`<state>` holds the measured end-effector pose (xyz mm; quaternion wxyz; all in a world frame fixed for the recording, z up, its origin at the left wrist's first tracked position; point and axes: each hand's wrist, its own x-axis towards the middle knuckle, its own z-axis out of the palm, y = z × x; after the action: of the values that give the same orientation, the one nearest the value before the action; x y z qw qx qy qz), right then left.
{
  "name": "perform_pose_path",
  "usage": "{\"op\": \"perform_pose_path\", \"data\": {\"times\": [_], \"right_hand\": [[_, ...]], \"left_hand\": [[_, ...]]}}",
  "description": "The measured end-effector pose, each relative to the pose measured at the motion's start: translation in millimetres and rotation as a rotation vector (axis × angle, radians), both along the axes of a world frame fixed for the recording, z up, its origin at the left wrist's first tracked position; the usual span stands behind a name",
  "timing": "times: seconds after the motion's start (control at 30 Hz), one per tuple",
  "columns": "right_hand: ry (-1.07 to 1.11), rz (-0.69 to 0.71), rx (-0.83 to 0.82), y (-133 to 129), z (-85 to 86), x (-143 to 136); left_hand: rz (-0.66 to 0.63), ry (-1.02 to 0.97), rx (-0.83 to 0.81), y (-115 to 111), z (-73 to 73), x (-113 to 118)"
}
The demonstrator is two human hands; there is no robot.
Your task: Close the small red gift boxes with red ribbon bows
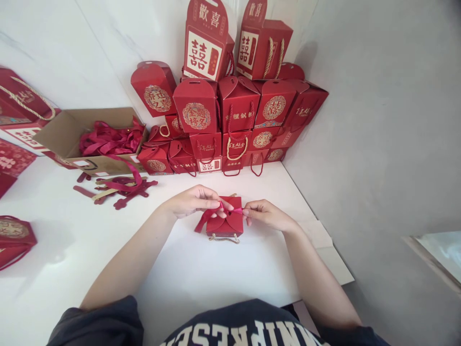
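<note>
On the white table in front of me sits a small red gift box (226,227) with gold rope handles at its front and back edges. A crimson satin ribbon (205,219) runs across the top of the box, near its folded flaps. My left hand (200,201) pinches the ribbon above the left part of the lid, and a loose tail hangs down to the left. My right hand (264,215) is closed on the ribbon's other end, at the right edge of the box. Fingers hide part of the ribbon in the middle.
Stacked red gift boxes (196,105) stand against the back wall. An open cardboard box (77,163) at the left holds crimson ribbons (108,138). In front of it lie several flat strips (126,191). More red boxes (14,235) are at far left. A grey wall (363,120) rises on the right.
</note>
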<state>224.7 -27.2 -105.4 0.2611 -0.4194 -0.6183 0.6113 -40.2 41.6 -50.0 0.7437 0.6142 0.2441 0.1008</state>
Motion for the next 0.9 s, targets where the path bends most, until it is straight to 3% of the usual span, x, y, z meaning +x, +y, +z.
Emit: {"op": "perform_pose_path", "data": {"times": [0.2, 0.33, 0.63, 0.9], "right_hand": [[0.083, -0.030, -0.026, -1.1, 1.3, 1.8], [0.145, -0.008, -0.082, -3.7, 5.5, 5.6], [0.230, -0.120, 0.304, -7.8, 16.3, -10.3], [0.042, -0.242, 0.532, -12.8, 17.4, -45.0]], "left_hand": [[0.159, 0.046, 0.018, -0.8, -7.4, 5.3], [0.195, 0.095, 0.030, -1.3, -9.0, 7.8], [0.146, 0.149, 0.161, -9.0, -3.3, 13.1], [0.101, 0.192, 0.299, -14.5, -0.3, 17.2]]}}
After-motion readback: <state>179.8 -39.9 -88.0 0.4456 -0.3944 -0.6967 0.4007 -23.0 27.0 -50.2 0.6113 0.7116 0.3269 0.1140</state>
